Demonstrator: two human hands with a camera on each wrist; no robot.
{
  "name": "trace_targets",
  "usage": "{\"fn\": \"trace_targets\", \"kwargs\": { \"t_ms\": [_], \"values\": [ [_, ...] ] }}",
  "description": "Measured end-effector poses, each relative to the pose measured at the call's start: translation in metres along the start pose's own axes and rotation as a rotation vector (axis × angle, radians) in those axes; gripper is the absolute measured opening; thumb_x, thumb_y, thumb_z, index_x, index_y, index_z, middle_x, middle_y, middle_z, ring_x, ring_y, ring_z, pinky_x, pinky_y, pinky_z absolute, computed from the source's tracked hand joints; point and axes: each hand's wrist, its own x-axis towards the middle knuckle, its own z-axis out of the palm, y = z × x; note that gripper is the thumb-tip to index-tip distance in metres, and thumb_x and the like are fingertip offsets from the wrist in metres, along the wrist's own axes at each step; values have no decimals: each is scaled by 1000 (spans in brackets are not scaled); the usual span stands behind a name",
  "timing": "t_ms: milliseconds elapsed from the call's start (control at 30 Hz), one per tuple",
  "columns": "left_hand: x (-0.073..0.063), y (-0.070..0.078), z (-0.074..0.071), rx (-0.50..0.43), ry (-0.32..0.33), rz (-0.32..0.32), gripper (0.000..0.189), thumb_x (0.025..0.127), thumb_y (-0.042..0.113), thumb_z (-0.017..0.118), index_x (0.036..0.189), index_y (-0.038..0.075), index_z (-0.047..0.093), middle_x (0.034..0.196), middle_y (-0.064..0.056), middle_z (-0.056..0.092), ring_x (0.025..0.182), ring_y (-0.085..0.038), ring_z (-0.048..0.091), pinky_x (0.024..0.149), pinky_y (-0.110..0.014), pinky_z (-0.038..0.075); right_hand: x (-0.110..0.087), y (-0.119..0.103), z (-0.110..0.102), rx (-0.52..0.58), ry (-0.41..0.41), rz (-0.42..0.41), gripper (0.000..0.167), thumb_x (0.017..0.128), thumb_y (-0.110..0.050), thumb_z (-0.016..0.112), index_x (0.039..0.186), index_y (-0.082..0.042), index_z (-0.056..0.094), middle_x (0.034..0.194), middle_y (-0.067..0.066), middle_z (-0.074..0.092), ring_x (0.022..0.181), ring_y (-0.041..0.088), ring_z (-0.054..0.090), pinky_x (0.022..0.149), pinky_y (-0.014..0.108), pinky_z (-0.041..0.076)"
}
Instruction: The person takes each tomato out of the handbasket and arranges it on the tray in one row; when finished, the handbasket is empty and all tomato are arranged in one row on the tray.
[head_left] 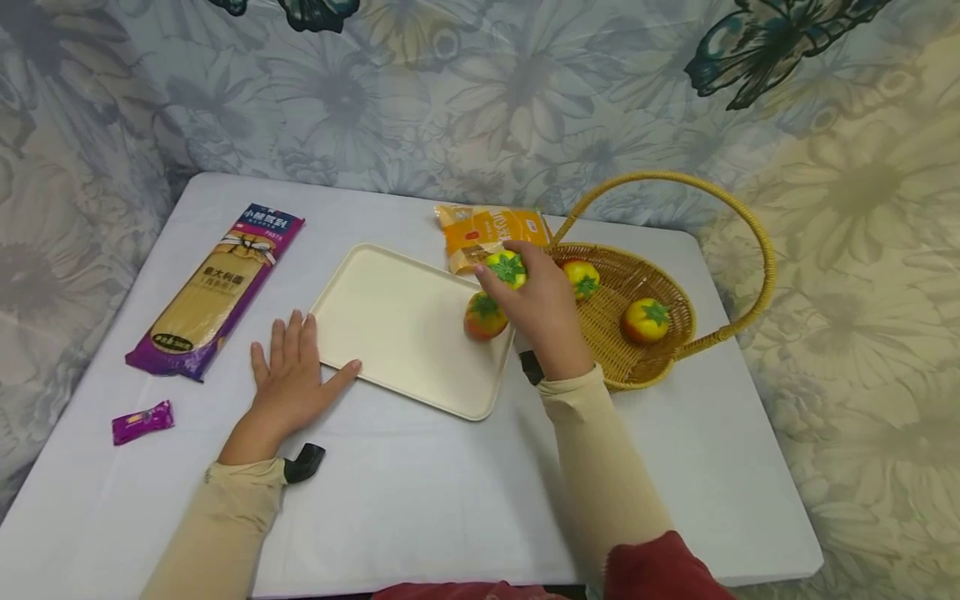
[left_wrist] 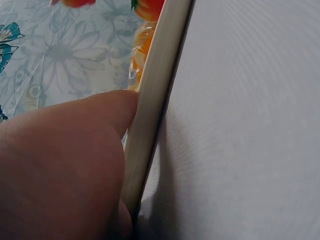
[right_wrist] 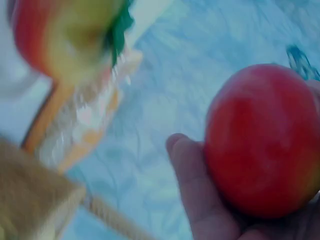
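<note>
Between thumb and fingers, my right hand [head_left: 542, 304] holds a red-and-yellow tomato [head_left: 507, 268] with a green star-shaped cap, above the right end of a cream tray [head_left: 390, 321]. In the right wrist view the held tomato [right_wrist: 262, 142] shows its smooth red side. A second tomato [head_left: 485, 317] lies on the tray at its right side. My left hand [head_left: 292, 387] has its fingers straight on the table, its thumb touching the tray's near edge [left_wrist: 150, 107]. Two more tomatoes [head_left: 646, 321] lie in a wicker basket [head_left: 615, 367] right of my right hand.
An orange snack packet [head_left: 491, 227] lies behind the tray, beside the basket. The basket's tall handle [head_left: 765, 250] arches out to the right. At the left lie a pasta pack [head_left: 217, 292] and a small purple wrapped sweet [head_left: 142, 422]. A patterned cloth hangs behind the table.
</note>
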Motion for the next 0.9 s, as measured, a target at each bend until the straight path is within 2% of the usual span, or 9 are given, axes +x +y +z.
{"fn": "trace_targets", "kwargs": {
  "t_ms": [67, 200, 367, 533, 767, 900],
  "values": [
    [1, 0, 0, 2, -3, -3, 117, 101, 74, 47, 166, -4, -11, 172, -23, -23, 154, -44, -29, 112, -69, -28, 9, -3, 14, 21, -37, -27, 77, 96, -66, 67, 152, -15, 56, 146, 8, 61, 130, 29, 59, 105, 50, 50],
    [1, 1, 0, 3, -6, -5, 117, 100, 74, 47, 166, -4, -11, 172, -23, -23, 154, -44, -29, 112, -69, -27, 24, -7, 41, -10, -104, -63, 76, 97, -67, 65, 150, -14, 56, 141, 7, 64, 120, 27, 63, 100, 46, 53],
    [2, 0, -1, 11, -8, -13, 117, 100, 75, 47, 166, -4, -10, 172, -23, -22, 155, -44, -29, 112, -69, -27, 36, -10, 69, -108, -156, -115, 73, 99, -64, 65, 149, -12, 57, 145, 6, 62, 129, 28, 60, 108, 46, 47],
    [2, 1, -1, 14, -12, -16, 116, 101, 74, 48, 166, -4, -10, 172, -23, -22, 155, -44, -28, 113, -68, -26, 44, -9, 89, -240, -176, -146, 73, 100, -64, 63, 148, -9, 59, 142, 10, 65, 129, 32, 60, 110, 50, 45],
    [0, 3, -3, 11, -22, -19, 115, 101, 72, 49, 166, -4, -10, 172, -23, -23, 155, -44, -28, 113, -69, -26, 40, 0, 103, -402, -180, -118, 75, 101, -67, 59, 151, -11, 54, 146, 10, 63, 134, 32, 57, 120, 58, 25],
    [0, 2, -4, 8, -18, -18, 115, 101, 71, 49, 166, -4, -10, 172, -23, -23, 155, -44, -28, 113, -69, -26, 37, 4, 106, -486, -177, -104, 80, 102, -71, 52, 156, -12, 49, 150, 11, 60, 140, 32, 52, 123, 62, 15]
  ]
}}
